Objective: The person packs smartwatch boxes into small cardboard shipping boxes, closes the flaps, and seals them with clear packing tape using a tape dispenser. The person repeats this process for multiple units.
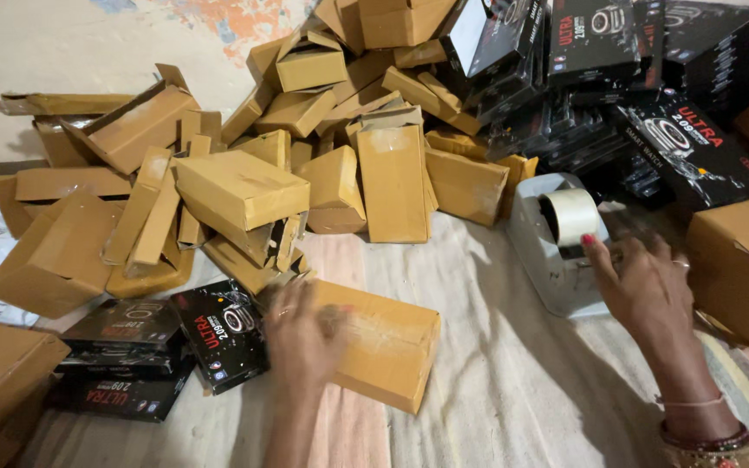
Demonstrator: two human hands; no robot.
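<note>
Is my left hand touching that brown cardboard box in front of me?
Touching. The head view shows the left hand lying flat on the brown cardboard box, overlapping its top face.

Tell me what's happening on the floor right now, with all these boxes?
A person sits over a cloth-covered floor. The left hand, blurred, rests on a brown cardboard box lying flat. The right hand reaches to the tape dispenser, fingers at its clear tape roll. A heap of brown boxes lies behind, with black product boxes beside the left hand and a stack of them at upper right.
</note>
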